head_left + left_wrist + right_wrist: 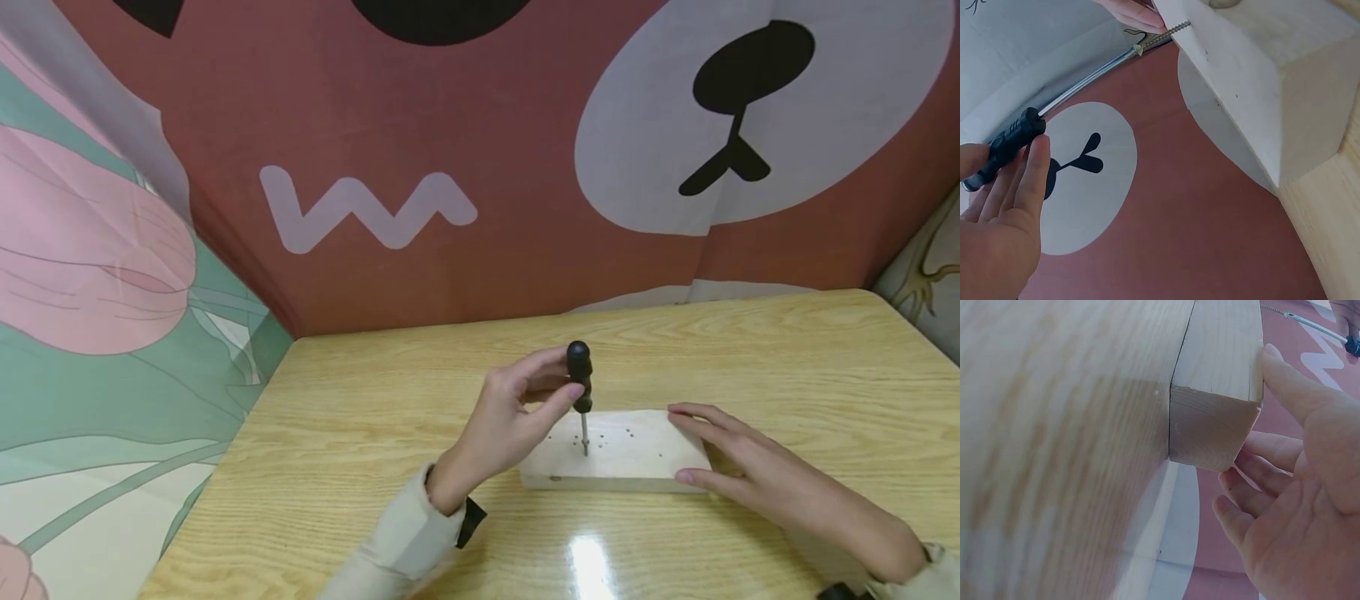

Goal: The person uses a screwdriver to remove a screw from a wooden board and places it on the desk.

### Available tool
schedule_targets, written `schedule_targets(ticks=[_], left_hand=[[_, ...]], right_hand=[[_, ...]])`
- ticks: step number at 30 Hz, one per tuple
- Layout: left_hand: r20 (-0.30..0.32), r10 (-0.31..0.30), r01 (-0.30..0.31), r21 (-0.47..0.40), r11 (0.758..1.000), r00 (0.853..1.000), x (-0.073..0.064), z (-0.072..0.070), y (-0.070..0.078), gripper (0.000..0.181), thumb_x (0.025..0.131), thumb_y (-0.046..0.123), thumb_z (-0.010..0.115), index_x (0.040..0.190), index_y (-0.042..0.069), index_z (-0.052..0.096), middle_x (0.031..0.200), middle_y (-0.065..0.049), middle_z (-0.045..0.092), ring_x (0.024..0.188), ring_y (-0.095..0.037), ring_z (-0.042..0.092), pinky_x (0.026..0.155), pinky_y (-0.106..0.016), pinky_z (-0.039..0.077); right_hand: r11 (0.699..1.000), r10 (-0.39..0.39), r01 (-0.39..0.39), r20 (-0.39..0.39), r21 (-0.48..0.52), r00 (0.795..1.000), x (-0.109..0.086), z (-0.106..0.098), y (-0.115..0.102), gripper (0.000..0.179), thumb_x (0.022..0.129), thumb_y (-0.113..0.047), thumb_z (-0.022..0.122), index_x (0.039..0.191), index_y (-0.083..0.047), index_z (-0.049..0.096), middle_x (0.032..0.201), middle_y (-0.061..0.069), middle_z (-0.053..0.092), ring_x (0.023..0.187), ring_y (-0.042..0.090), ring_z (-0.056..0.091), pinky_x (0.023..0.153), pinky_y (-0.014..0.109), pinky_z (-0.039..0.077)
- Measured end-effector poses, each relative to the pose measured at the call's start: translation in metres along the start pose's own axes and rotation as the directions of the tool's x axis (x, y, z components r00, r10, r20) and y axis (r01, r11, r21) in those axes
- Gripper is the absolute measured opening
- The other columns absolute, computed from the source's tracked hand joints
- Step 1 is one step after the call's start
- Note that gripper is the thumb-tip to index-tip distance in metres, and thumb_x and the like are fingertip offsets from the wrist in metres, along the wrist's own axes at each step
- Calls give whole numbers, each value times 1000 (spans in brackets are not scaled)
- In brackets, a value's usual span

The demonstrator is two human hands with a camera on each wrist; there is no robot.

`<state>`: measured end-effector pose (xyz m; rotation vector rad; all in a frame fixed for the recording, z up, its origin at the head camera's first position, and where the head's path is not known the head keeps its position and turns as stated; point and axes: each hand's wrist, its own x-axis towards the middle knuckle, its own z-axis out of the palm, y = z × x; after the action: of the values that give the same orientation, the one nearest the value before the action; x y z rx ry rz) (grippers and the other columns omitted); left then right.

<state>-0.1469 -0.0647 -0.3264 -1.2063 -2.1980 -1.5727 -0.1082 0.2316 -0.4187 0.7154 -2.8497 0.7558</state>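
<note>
A screwdriver (580, 379) with a black handle stands nearly upright, pinched between the thumb and fingers of the left hand (512, 417). Its shaft meets the head of a threaded screw (1166, 33), whose point is at the face of a pale wooden block (645, 454). In the left wrist view most of the screw's thread shows outside the wood. The right hand (757, 468) holds the block's right end, thumb at the near edge and fingers at the far edge. Several small holes dot the block's upper face.
The block lies on a wood-grain table (360, 450). Behind the table hangs a red cloth (450, 275) with a cartoon face, and a floral cloth (97, 392) hangs at the left. Light glares off the table's near part.
</note>
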Motion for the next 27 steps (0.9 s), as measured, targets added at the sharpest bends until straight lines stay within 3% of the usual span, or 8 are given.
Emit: schedule_targets(ticks=[5,14,21,27], left_hand=[[-7,10,-10,1,1000,1000,1,-1,0,36,89,-1,71,124,-4,62,103,-20,74,89,-24,75,77,-23,62],[-6,9,-9,-1,1000,1000,2,2,0,37,86,1,75,122,0,64,96,-15,73,87,-16,72,77,-24,62],[41,-20,20,-14,1000,999,0,1,2,32,94,2,65,126,0,61,110,-17,73,95,-17,74,82,-24,61],[116,-49,54,-44,998,992,0,-6,4,39,94,0,64,133,1,57,113,-17,72,99,-17,74,85,-25,61]], right_hand=[[1000,-6,6,-10,-13,1000,0,1,1,66,85,-38,76,141,-9,55,144,8,51,124,31,55,89,23,52],[1000,10,-10,15,5,1000,1,0,-1,66,86,-39,75,141,-7,54,144,11,51,126,34,54,91,45,55],[1000,-9,9,-8,-9,1000,0,1,1,66,86,-39,76,141,-8,55,144,7,51,124,31,54,90,21,51],[999,-25,24,-28,-30,999,0,2,2,66,85,-38,77,140,-8,56,143,7,52,123,31,54,90,20,50]])
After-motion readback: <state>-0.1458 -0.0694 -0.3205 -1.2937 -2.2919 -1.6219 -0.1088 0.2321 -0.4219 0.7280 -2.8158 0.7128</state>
